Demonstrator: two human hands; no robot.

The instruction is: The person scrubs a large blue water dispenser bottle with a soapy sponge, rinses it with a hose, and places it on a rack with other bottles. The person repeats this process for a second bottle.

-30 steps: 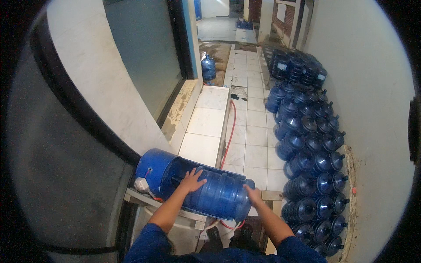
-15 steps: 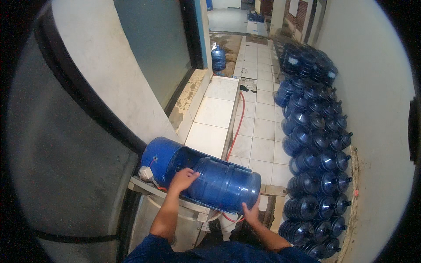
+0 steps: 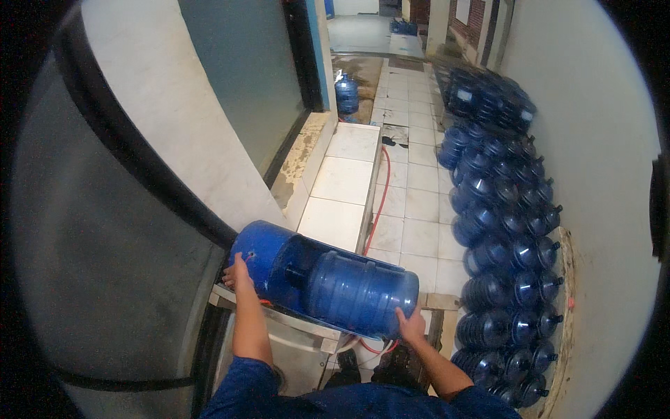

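Note:
A clear blue water jug (image 3: 359, 290) lies on its side in a blue half-open drum (image 3: 262, 251), its neck pointing into the drum's closed left part. My right hand (image 3: 413, 325) grips the jug's base at the right end, thumb on the near side and the other fingers mostly hidden. At the drum's left end my left hand (image 3: 238, 274) is closed, thumb up and fingers curled. It covers the spot where a small white box with a wire sits on the drum's near side, so the box is hidden now.
Several rows of blue water jugs (image 3: 513, 286) line the right wall. A white tiled ledge (image 3: 340, 178) runs ahead on the left, with a red hose (image 3: 380, 209) beside it on the tiled floor. Another jug (image 3: 347, 94) stands farther off. The drum rests on a pale frame (image 3: 300, 325).
My left hand has moved left, from the jug's neck end to the drum's left end by the white box. My right hand stays at the jug's base.

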